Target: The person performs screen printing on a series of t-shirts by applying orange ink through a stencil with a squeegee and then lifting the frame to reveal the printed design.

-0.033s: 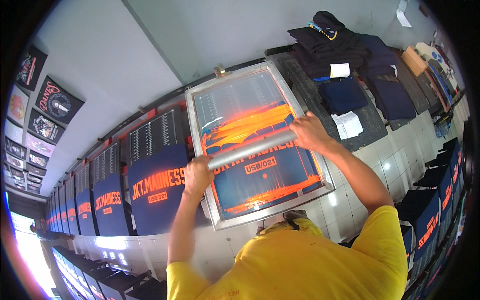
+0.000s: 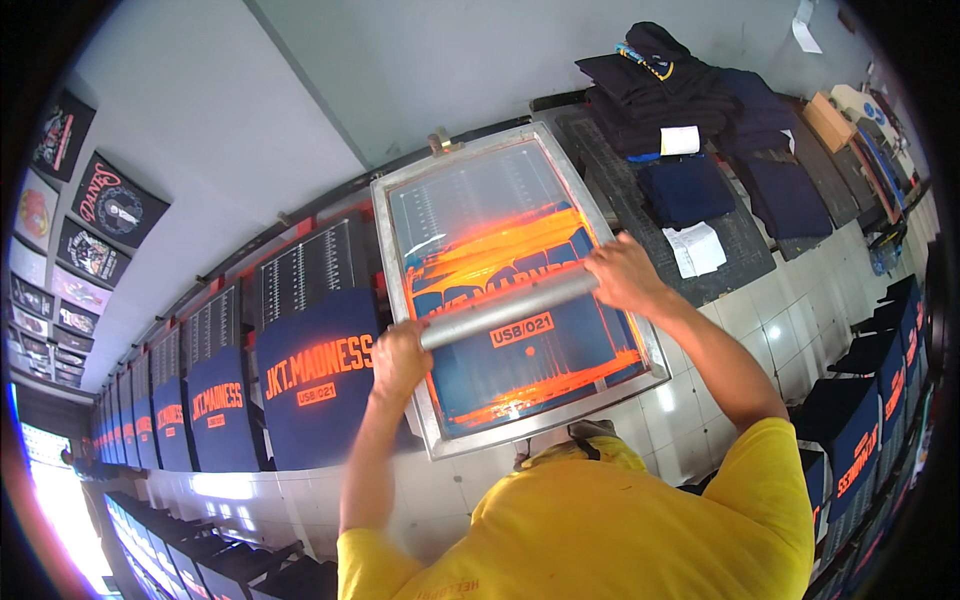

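A silver squeegee bar [image 2: 510, 308] lies slantwise across a metal-framed printing screen [image 2: 550, 418]. My left hand [image 2: 402, 358] is closed around its left end, close to the frame's left rail. At the other end my right hand [image 2: 625, 272] grips the bar beside the right rail. Wet orange ink [image 2: 500, 245] is smeared over the mesh beyond the bar, and an orange streak runs along the near edge. Orange lettering shows through the mesh on both sides of the bar, over dark blue fabric. The squeegee's lower edge is hidden.
Left of the screen, navy fabric pieces [image 2: 310, 430] with orange prints lie on a long row of black boards [image 2: 305, 262]. Folded dark garments [image 2: 685, 190] and white paper [image 2: 692, 250] rest at the right. Another printed row [image 2: 845, 440] stands at far right. A hinge clamp [image 2: 440, 143] holds the screen's far edge.
The squeegee has slid slightly toward me with both hands on it, showing more orange lettering beyond the bar. The screen has stayed in place.
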### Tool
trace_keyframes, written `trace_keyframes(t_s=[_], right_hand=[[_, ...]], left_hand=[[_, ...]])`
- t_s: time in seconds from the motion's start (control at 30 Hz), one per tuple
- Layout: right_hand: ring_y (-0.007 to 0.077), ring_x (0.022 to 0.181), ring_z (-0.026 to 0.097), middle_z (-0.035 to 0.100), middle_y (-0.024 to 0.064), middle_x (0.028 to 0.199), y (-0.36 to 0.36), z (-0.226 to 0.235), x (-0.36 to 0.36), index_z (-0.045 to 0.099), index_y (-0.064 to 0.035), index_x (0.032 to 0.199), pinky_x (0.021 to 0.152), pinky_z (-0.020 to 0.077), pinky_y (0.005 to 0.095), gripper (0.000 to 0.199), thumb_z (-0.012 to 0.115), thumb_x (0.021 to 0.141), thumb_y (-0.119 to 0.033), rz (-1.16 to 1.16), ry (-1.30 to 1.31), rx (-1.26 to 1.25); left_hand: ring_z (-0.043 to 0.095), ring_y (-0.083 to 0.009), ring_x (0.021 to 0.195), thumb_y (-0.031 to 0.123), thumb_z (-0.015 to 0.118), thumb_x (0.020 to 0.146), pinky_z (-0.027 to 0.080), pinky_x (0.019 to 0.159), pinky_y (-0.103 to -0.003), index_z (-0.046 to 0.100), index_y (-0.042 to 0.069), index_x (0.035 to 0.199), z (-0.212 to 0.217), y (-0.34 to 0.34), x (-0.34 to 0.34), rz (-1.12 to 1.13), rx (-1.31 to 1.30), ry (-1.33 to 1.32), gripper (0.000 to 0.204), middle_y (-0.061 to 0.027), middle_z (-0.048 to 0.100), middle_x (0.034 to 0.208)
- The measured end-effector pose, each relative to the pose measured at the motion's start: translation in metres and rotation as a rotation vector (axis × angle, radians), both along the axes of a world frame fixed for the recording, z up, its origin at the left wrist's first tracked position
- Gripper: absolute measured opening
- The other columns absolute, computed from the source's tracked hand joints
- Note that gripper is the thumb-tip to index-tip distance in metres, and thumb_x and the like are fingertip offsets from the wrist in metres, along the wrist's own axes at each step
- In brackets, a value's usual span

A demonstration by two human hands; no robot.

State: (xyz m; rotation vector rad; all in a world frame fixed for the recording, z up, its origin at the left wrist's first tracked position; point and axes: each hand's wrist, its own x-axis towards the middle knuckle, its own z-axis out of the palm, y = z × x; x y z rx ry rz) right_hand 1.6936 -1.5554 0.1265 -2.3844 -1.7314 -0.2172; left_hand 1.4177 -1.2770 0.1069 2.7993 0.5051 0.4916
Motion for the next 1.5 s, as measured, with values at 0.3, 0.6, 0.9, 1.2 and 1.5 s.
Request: trace_keyframes(t_s=[0.3,0.6,0.9,1.2,1.5], right_hand=[[0.022,0.079,0.059,0.062,0.005,0.085,-0.095,-0.032,-0.098,0.06,-0.0068,0.077,0.071,0.0392,0.0381,0.024,0.071,0.056,-0.008,-0.006,-0.007,0.103],[0.0284,0.107,0.05,0.051,0.0115,0.119,-0.12,-0.047,-0.143,0.056,-0.0043,0.104,0.085,0.0397,0.0435,0.05,0.079,0.065,-0.027,-0.084,0.127,-0.013],[0.0309,0.114,0.046,0.047,0.0125,0.125,-0.129,-0.054,-0.15,0.053,-0.0011,0.113,0.093,0.037,0.0471,0.072,0.075,0.068,-0.052,-0.089,0.19,-0.012],[0.0389,0.112,0.052,0.055,0.019,0.123,-0.136,-0.068,-0.106,0.052,0.0015,0.12,0.092,0.0413,0.0467,0.049,0.071,0.082,-0.023,-0.271,0.261,0.415],[0.0395,0.097,0.061,0.064,0.0217,0.102,-0.128,-0.122,-0.063,0.057,-0.0006,0.112,0.082,0.0475,0.0435,0.025,0.049,0.096,-0.018,-0.758,0.65,0.434]], left_hand=[[0.067,-0.0255,0.091,-0.006,0.059,0.061,0.057,0.076,-0.035,0.064,0.005,0.094,-0.017,-0.095,-0.083,-0.033,-0.035,0.0,0.035,-0.0068,0.068,0.098],[0.053,-0.0314,0.118,-0.009,0.054,0.071,0.051,0.093,-0.039,0.056,-0.001,0.11,-0.036,-0.13,-0.112,-0.029,-0.055,0.106,0.04,-0.0133,0.056,0.12],[0.042,-0.036,0.129,-0.014,0.052,0.064,0.044,0.101,-0.043,0.049,-0.002,0.124,-0.045,-0.141,-0.123,-0.009,-0.112,0.215,0.061,-0.0165,0.046,0.133],[0.033,-0.0393,0.137,0.007,0.065,0.079,0.031,0.11,-0.049,0.046,-0.003,0.133,-0.025,-0.122,-0.125,-0.005,-0.25,-0.053,0.058,-0.0207,0.046,0.136],[0.064,-0.0308,0.081,0.018,0.059,0.089,0.051,0.076,-0.039,0.066,-0.005,0.106,-0.111,-0.054,-0.128,0.522,-0.51,-0.107,0.029,-0.016,0.067,0.093]])
